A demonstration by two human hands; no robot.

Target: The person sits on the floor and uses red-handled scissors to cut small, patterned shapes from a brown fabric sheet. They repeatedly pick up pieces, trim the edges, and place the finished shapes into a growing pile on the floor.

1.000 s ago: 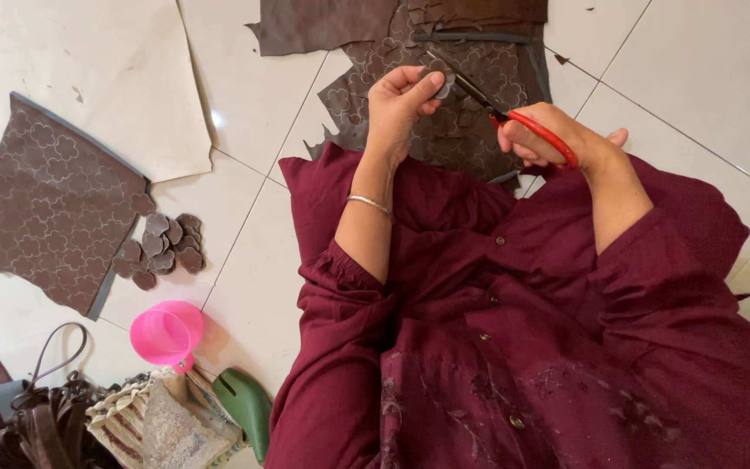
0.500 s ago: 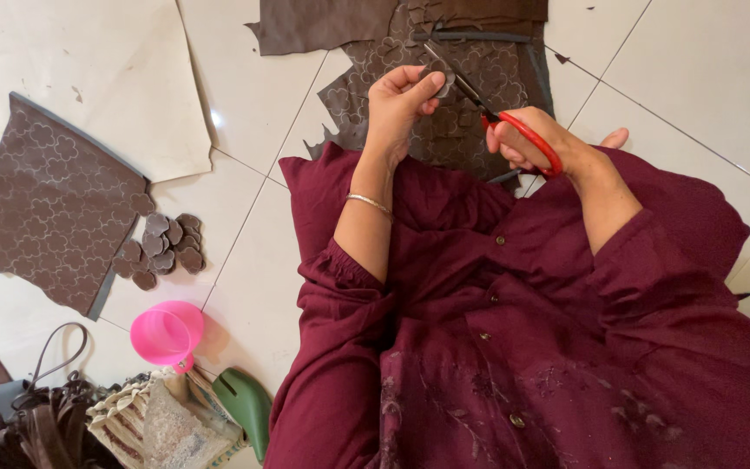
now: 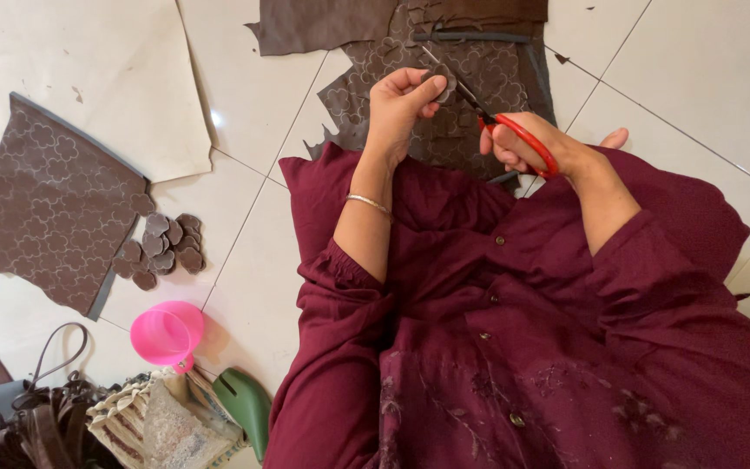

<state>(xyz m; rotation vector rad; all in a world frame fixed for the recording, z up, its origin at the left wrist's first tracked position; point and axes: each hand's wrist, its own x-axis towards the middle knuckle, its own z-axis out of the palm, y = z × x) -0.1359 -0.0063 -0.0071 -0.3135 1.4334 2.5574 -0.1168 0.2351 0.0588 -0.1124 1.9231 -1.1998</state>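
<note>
Not much has shifted since the earlier frame: the scissors have swung a touch and the right thumb now pokes out past the handle, everything else sits the same.

Nearest the camera, bottom left of the frame, there's a pink cup (image 3: 167,333), a green scoop-like thing (image 3: 245,406) and a heap of woven bags. A bit further up on the left, a pile of cut brown flower shapes (image 3: 160,250) lies just beside a marked brown sheet (image 3: 49,208).

Upper middle of the frame is the action. The left hand (image 3: 401,104) pinches a small brown cutout (image 3: 441,82) between fingertips and thumb. The right hand (image 3: 536,143) is closed through the loops of the red-handled scissors (image 3: 492,117), blades pointing at that piece. Under both hands lies the big brown patterned sheet (image 3: 479,78) on the tiled floor (image 3: 253,104), already full of cut-out gaps.

My guess on risks: the fingertips sit really close to the blades, so a quick snip could nick them. The piece is tiny too, so it could twist in the pinch and the cut wander off the marked line.
</note>
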